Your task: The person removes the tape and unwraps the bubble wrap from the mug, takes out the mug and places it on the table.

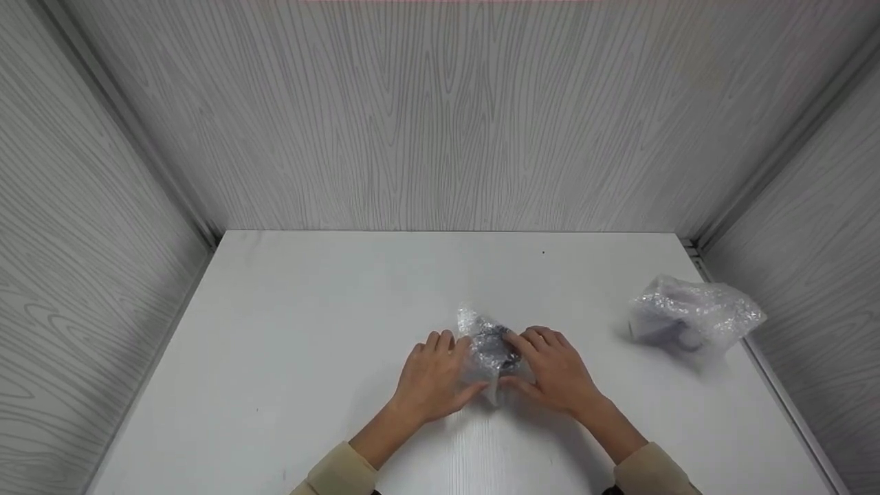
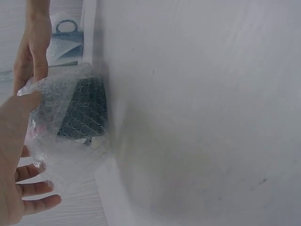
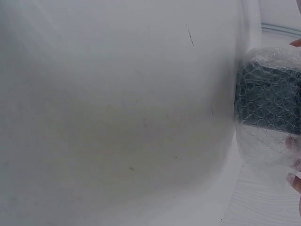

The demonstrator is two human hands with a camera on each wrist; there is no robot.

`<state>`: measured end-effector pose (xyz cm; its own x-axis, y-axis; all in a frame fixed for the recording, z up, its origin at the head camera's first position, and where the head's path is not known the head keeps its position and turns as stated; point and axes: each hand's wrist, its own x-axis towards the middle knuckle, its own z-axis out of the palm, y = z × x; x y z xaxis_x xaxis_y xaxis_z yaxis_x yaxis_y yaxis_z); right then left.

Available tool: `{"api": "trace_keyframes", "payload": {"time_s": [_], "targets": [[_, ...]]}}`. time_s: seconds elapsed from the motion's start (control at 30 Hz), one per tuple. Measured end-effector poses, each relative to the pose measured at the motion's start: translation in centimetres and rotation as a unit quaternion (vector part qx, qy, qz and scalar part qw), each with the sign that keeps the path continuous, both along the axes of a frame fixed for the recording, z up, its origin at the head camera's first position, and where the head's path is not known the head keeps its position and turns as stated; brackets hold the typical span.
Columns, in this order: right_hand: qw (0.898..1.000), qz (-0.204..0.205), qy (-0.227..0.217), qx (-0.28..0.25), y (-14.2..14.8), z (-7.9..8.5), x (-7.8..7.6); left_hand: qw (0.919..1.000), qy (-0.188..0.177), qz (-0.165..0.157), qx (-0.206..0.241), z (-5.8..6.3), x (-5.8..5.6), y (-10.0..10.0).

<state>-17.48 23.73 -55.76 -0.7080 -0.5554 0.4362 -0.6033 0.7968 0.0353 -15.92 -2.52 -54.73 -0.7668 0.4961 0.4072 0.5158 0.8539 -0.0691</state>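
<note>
In the head view, a dark block-like thing in clear bubble wrap [image 1: 489,350] lies on the white table between both hands. My left hand [image 1: 434,375] holds its left side, thumb toward the near edge of the wrap. From the right, my right hand [image 1: 553,368] grips the wrap between fingers and thumb. The left wrist view shows the left thumb on the crinkled wrap [image 2: 87,110] and the other fingers spread beside it. Bubbles cover the dark face of the package [image 3: 268,99] in the right wrist view, where only fingertips show at the edge.
A second bubble-wrapped bundle [image 1: 698,316] sits near the table's right edge. Through its wrap, a blue thing with a looped handle [image 2: 68,40] shows. Wood-grain panels [image 1: 440,117] stand at the back and both sides of the white table [image 1: 289,330].
</note>
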Motion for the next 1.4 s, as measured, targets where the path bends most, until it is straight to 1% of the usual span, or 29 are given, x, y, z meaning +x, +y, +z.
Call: {"api": "trace_keyframes", "payload": {"time_s": [0.1, 0.17, 0.23, 0.37, 0.47, 0.67, 0.83, 0.97, 1.1, 1.2, 1.4], "targets": [[1.0, 0.001, -0.005, -0.003, 0.0, 0.0, 0.0, 0.9999, 0.007, -0.004, 0.007, 0.1, 0.0, -0.2], [1.0, -0.001, -0.011, -0.004, 0.1, 0.1, 0.0, 0.9998, 0.005, -0.008, 0.019, 0.0, 0.0, -0.4], [1.0, -0.003, -0.017, -0.004, 0.2, 0.2, 0.0, 0.9994, -0.004, -0.011, 0.033, 0.0, 0.1, -0.6], [1.0, 0.004, -0.02, -0.009, 0.5, 0.6, 0.1, 0.9974, -0.038, -0.009, 0.06, -0.5, 0.1, -1.4], [1.0, 0.01, -0.021, -0.008, 0.7, 0.8, 0.2, 0.996, -0.049, -0.003, 0.074, -0.7, 0.1, -1.9], [1.0, 0.009, -0.016, 0.004, 0.9, 1.2, 0.2, 0.9957, -0.037, -0.004, 0.084, -0.9, 0.0, -2.3], [1.0, 0.012, -0.007, 0.012, 0.9, 1.6, 0.3, 0.9941, -0.042, -0.006, 0.099, -1.1, -0.1, -2.3], [1.0, 0.013, -0.005, 0.022, 0.9, 2.1, 0.3, 0.9925, -0.042, -0.005, 0.115, -1.3, -0.1, -2.3], [0.999, 0.019, -0.007, 0.026, 0.9, 2.8, 0.3, 0.9918, -0.031, -0.002, 0.124, -1.5, 0.0, -2.2], [0.999, 0.026, 0.003, 0.033, 1.0, 3.3, 0.2, 0.991, -0.023, 0.0, 0.132, -1.7, 0.0, -2.1], [0.997, 0.049, 0.037, 0.039, 0.5, 4.3, -0.3, 0.9887, -0.014, 0.001, 0.149, -2.2, 0.1, -1.9]]}}
